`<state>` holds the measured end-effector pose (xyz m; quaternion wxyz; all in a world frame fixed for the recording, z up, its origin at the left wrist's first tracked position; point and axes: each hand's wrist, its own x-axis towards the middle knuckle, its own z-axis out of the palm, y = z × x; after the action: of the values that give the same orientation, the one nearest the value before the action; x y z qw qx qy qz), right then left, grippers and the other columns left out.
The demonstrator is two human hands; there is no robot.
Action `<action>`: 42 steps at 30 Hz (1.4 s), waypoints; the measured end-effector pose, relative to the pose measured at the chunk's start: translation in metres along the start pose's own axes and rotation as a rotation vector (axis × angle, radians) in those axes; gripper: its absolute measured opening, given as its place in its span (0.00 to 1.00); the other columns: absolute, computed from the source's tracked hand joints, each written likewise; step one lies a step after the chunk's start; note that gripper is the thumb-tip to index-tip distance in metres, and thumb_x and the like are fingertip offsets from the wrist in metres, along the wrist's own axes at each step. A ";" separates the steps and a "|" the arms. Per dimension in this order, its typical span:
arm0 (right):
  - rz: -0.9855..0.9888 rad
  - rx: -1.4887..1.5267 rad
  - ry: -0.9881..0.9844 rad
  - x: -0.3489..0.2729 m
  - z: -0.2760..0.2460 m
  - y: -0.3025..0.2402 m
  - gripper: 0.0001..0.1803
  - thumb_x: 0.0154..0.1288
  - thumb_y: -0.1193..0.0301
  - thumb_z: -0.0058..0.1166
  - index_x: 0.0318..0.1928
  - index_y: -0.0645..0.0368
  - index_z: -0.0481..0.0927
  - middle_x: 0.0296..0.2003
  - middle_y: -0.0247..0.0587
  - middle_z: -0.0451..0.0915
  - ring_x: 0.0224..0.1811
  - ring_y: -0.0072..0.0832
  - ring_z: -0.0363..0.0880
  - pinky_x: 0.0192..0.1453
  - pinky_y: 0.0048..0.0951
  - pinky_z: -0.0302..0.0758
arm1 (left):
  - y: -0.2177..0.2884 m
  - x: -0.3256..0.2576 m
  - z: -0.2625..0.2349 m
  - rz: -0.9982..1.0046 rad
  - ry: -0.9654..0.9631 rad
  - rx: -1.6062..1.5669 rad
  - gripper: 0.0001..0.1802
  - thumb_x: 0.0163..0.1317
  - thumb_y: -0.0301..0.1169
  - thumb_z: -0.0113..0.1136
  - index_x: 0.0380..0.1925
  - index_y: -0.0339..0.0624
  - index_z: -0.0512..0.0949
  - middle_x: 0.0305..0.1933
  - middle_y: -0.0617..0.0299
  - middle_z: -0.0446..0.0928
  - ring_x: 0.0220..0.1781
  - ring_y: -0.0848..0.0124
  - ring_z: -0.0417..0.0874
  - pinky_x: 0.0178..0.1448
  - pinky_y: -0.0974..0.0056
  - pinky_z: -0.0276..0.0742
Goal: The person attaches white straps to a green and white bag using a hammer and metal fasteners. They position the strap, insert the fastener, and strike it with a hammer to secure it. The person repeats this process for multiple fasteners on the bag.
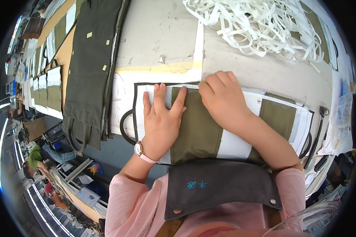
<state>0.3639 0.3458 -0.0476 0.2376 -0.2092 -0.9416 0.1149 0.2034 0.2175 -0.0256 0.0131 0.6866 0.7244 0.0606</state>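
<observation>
An olive and white striped fabric panel (197, 130) with dark edging and a black loop handle at each end lies in front of me, its near side against my apron (225, 185). My left hand (162, 122) lies flat on its left part, fingers spread and tips near the far edge. At that edge, right of the left fingertips, my right hand (222, 96) is closed, thumb and fingers bent together over the border. Whatever is between those fingers is hidden. A narrow white strip (192, 85) runs along the border between the two hands.
A stack of dark green fabric pieces with handles (93, 59) lies on the left. Tangled white tape (261, 27) is heaped at the far right. A long black tool (318, 134) lies beyond the panel's right end. Other people (33, 160) work further off to the left.
</observation>
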 end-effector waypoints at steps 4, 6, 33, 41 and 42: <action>-0.072 -0.116 0.008 0.002 0.001 -0.005 0.10 0.45 0.74 0.59 0.31 0.62 0.80 0.29 0.39 0.72 0.37 0.33 0.71 0.41 0.32 0.70 | 0.001 0.000 -0.001 0.009 -0.018 0.032 0.28 0.65 0.29 0.62 0.66 0.57 0.75 0.62 0.37 0.68 0.68 0.42 0.72 0.75 0.38 0.59; -0.083 -0.113 -0.001 0.003 -0.002 -0.005 0.10 0.44 0.74 0.59 0.31 0.63 0.80 0.28 0.39 0.72 0.37 0.32 0.71 0.40 0.30 0.71 | 0.001 -0.001 -0.002 0.009 -0.030 0.038 0.28 0.65 0.27 0.60 0.66 0.57 0.75 0.62 0.36 0.68 0.69 0.41 0.71 0.75 0.38 0.59; -0.119 -0.074 0.111 0.005 0.007 0.001 0.09 0.47 0.74 0.58 0.32 0.61 0.77 0.31 0.38 0.70 0.37 0.33 0.71 0.39 0.30 0.72 | 0.001 -0.001 0.001 0.021 -0.036 0.049 0.31 0.63 0.25 0.55 0.68 0.58 0.73 0.64 0.30 0.67 0.69 0.37 0.72 0.73 0.32 0.58; -0.090 0.010 0.097 0.000 0.003 0.003 0.08 0.49 0.73 0.58 0.33 0.58 0.77 0.32 0.36 0.71 0.37 0.31 0.72 0.39 0.31 0.72 | -0.004 -0.004 0.006 0.004 0.003 -0.017 0.28 0.65 0.26 0.55 0.67 0.52 0.73 0.64 0.31 0.67 0.68 0.37 0.74 0.72 0.31 0.60; -0.090 0.008 0.099 0.001 0.005 0.002 0.08 0.49 0.73 0.58 0.33 0.57 0.77 0.32 0.36 0.71 0.37 0.31 0.72 0.39 0.31 0.72 | -0.004 -0.004 0.005 0.006 0.001 -0.003 0.28 0.65 0.26 0.55 0.67 0.51 0.73 0.64 0.31 0.67 0.68 0.37 0.74 0.72 0.31 0.60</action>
<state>0.3613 0.3475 -0.0518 0.2896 -0.1711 -0.9366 0.0975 0.2006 0.2139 -0.0316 0.0135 0.6889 0.7221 0.0623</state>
